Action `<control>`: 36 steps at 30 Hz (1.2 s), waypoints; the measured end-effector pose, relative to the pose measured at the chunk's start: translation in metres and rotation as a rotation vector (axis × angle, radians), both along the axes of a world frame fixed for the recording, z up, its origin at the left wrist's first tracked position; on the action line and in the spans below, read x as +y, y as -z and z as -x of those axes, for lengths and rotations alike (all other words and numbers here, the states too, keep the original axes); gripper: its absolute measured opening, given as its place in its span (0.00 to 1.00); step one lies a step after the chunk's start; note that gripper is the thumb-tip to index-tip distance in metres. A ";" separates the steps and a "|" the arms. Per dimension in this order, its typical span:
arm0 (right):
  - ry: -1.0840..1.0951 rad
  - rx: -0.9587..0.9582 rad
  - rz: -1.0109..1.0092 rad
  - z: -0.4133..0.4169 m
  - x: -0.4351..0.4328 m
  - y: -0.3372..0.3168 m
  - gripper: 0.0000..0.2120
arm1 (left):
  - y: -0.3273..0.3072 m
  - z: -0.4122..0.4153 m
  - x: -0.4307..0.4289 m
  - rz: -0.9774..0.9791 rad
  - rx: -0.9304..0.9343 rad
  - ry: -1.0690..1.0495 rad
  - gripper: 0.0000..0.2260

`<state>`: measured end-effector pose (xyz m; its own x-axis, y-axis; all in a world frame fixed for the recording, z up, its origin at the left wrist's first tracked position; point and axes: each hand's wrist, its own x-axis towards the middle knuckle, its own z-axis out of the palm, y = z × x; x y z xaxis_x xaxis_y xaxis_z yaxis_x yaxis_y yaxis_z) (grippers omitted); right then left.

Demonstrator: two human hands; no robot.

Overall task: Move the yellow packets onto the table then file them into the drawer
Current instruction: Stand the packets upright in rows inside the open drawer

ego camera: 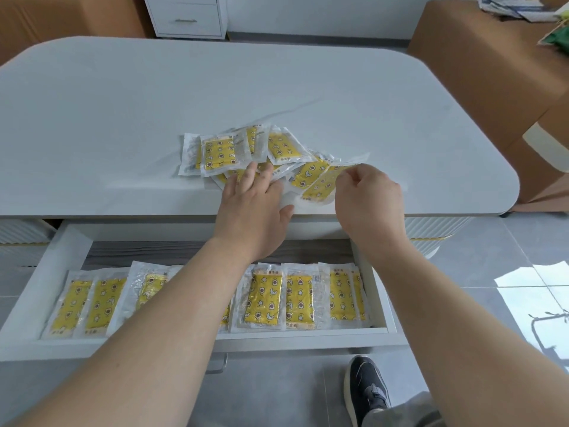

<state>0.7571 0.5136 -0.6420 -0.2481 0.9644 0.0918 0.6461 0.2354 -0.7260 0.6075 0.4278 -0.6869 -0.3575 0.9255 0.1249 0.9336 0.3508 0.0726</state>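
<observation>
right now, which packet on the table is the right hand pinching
The rightmost yellow packet of the pile: the right hand pinches its upper edge; no other is pinched.

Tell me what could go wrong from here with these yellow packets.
1. The loose pile lies overlapped near the front edge of the table. As the right hand lifts the packet it pinches, neighbouring packets may slide off the edge.
2. The left hand only presses flat on the pile, so packets could fan out beneath it.
3. The row in the drawer already overlaps. Adding another packet may disturb it.
</observation>
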 end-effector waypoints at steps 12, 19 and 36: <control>0.077 0.278 0.056 0.005 0.004 0.004 0.13 | -0.003 -0.003 -0.001 -0.106 -0.012 0.010 0.23; 0.168 0.545 0.223 0.009 0.004 0.007 0.09 | -0.021 0.000 -0.010 -0.594 -0.005 0.090 0.16; 0.082 0.569 0.416 0.044 -0.031 0.012 0.10 | -0.044 0.021 -0.039 -0.985 -0.445 -0.337 0.14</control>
